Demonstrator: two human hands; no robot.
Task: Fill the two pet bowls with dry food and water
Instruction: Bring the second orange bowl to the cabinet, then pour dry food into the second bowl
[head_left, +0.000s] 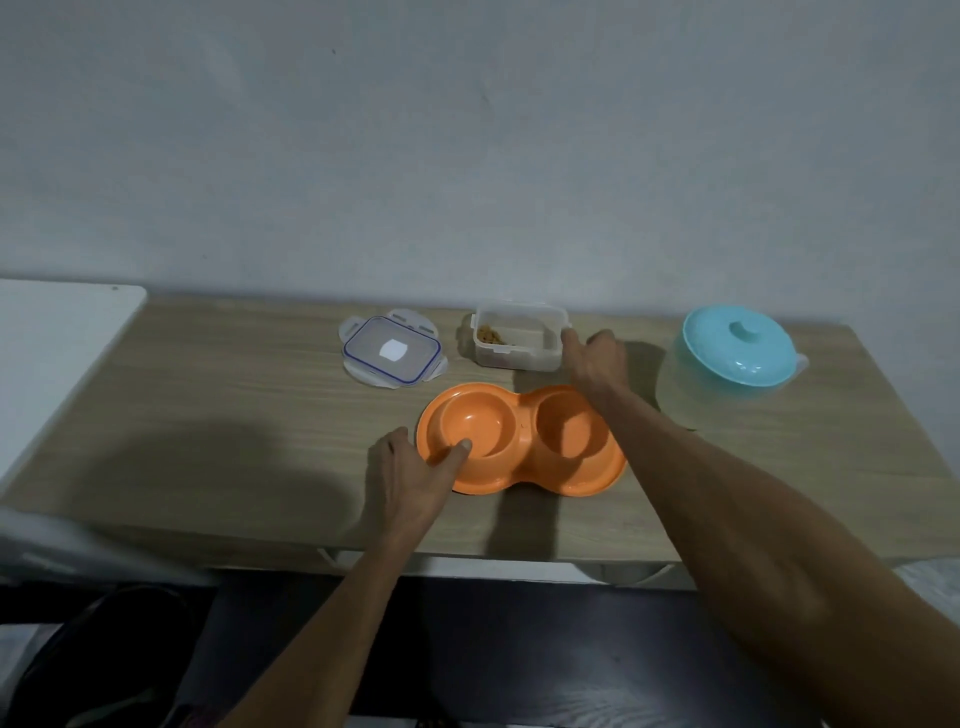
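Observation:
An orange double pet bowl (524, 470) lies on the wooden table (234, 415), both of its wells empty. My left hand (415, 473) grips its left rim, thumb over the edge into the left well. Behind it stands an open clear food container (519, 343) with some brown dry food at its left end. My right hand (597, 364) is at the container's right end, thumb touching its right wall, fingers curled; whether it grips is unclear. A water jug with a teal lid (737, 358) stands to the right.
The container's clear lid with a blue seal (392, 352) lies flat to the left of the container. A white surface (57, 353) adjoins the table on the left. The wall runs right behind the table. Dark floor and a dark bag lie below the front edge.

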